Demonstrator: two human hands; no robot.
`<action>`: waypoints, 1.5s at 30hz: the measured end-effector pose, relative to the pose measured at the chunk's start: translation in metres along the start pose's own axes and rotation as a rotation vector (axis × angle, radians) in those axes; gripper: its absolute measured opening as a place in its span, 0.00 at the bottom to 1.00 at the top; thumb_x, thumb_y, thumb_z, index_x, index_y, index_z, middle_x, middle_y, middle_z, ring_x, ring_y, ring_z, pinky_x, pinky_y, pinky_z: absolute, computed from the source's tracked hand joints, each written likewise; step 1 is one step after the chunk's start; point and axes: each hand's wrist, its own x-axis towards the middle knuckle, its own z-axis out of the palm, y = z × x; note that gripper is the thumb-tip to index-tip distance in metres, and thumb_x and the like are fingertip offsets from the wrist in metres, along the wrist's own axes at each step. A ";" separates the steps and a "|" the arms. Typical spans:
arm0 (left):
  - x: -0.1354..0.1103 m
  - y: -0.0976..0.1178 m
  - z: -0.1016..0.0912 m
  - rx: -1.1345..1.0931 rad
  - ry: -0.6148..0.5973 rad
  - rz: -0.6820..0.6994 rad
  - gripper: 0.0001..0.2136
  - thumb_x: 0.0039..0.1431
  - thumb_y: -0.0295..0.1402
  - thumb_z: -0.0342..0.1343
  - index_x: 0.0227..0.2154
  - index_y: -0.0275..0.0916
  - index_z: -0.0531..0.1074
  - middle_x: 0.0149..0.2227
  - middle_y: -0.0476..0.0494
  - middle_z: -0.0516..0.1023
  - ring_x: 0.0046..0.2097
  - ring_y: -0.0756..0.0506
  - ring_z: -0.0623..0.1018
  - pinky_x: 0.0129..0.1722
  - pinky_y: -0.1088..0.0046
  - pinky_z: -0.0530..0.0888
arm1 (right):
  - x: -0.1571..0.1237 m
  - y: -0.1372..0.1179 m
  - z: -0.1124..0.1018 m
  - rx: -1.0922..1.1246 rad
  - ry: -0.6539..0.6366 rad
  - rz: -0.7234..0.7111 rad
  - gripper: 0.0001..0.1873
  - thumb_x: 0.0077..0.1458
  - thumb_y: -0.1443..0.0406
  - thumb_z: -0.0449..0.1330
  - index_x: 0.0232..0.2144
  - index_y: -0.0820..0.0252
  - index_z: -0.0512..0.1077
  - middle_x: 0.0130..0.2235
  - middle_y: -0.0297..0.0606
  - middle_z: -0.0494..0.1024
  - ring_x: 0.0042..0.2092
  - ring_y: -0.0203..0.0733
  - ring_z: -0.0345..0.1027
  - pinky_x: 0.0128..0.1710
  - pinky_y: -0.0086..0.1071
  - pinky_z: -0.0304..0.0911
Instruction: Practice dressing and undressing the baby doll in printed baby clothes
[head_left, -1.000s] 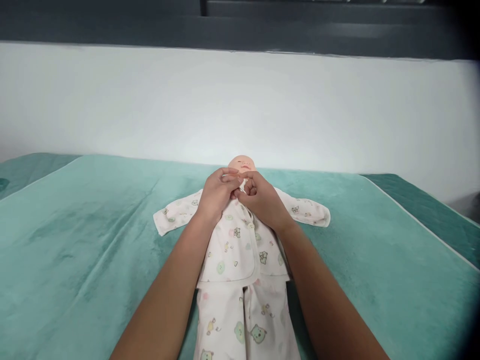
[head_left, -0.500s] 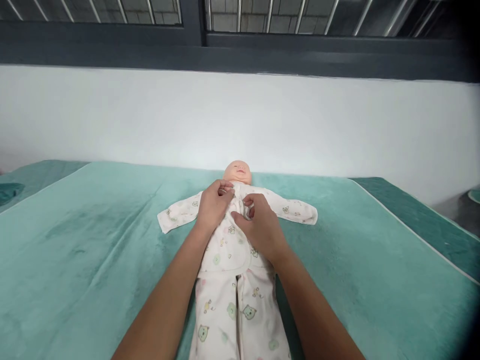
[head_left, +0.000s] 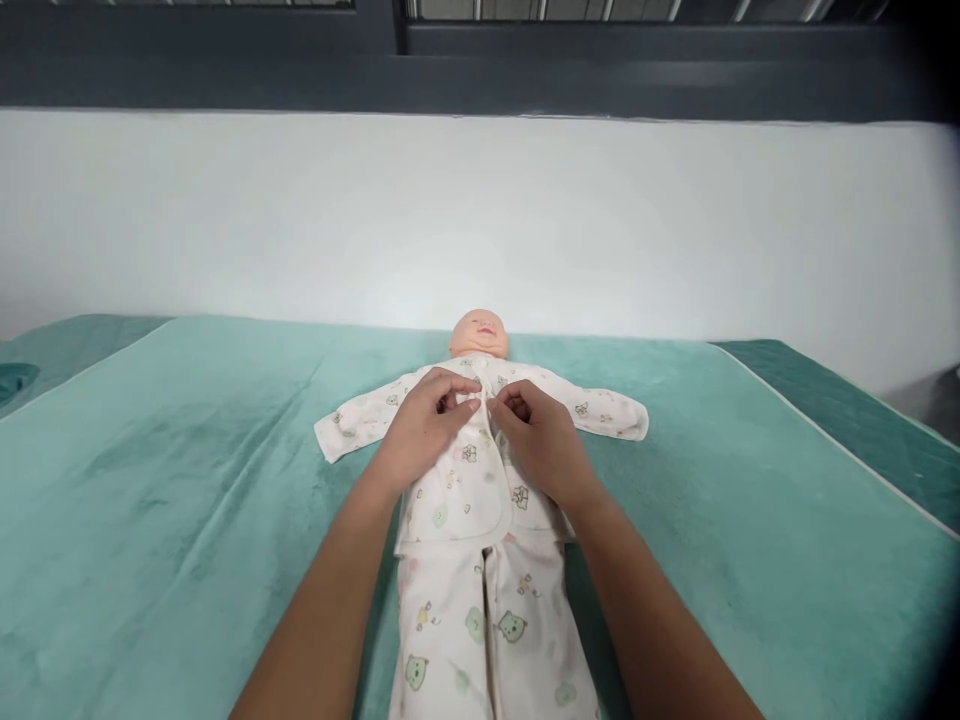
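Clerk: State of the hands?

Inspector: Left hand [head_left: 424, 425]: fingers curled, thumb and index tips near each other at the upper front of the jacket [head_left: 461, 495]. Right hand [head_left: 544, 440]: thumb and index tips brought together, just across the front opening. Whether either clamps any fabric, I cannot tell. A narrow gap separates the two hands.

Clerk: What encloses what?

Inspector: Jacket and trousers [head_left: 442, 630] clothe a doll [head_left: 480, 338], its bare head and neck emerging at the collar. The contents of the sleeves [head_left: 611, 414] cannot be seen.

Clerk: Appearance?

Inspector: Jacket white, small animal and green prints, front overlapping, pale-trimmed edge curving at the hem. Trousers matching, green motifs, dark line between the legs.

Clerk: Position relative to the hands?

Inspector: Jacket chest directly beneath the fingertips. Sleeves extend outward past both hands; the doll's head lies beyond them, the trousers on the near side.

Clerk: And the support?

Inspector: A green cover [head_left: 750, 520]. The doll lies on its back, head near the middle of the far edge. Darker bands [head_left: 814, 405] mark both far corners. A white wall [head_left: 480, 220] rises behind, a dark window frame [head_left: 225, 70] above.
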 end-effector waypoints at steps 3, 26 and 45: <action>0.000 -0.001 0.000 0.005 0.004 0.001 0.07 0.58 0.34 0.55 0.38 0.44 0.76 0.34 0.48 0.67 0.34 0.49 0.68 0.36 0.72 0.65 | 0.003 0.000 -0.001 0.056 -0.012 0.014 0.07 0.55 0.59 0.56 0.32 0.55 0.71 0.28 0.31 0.73 0.29 0.36 0.63 0.30 0.30 0.56; 0.006 0.000 0.010 -0.405 0.066 -0.137 0.09 0.52 0.39 0.62 0.32 0.38 0.75 0.31 0.48 0.75 0.33 0.51 0.71 0.33 0.76 0.66 | 0.006 0.004 0.002 0.496 -0.052 0.077 0.12 0.52 0.58 0.62 0.37 0.57 0.74 0.32 0.32 0.73 0.33 0.35 0.65 0.34 0.29 0.60; 0.004 0.002 0.009 -0.311 0.025 -0.144 0.12 0.53 0.40 0.62 0.37 0.39 0.73 0.32 0.48 0.76 0.36 0.48 0.75 0.37 0.73 0.69 | 0.001 -0.006 0.008 -0.076 -0.045 -0.035 0.09 0.54 0.61 0.57 0.39 0.53 0.66 0.27 0.26 0.70 0.28 0.35 0.62 0.28 0.30 0.55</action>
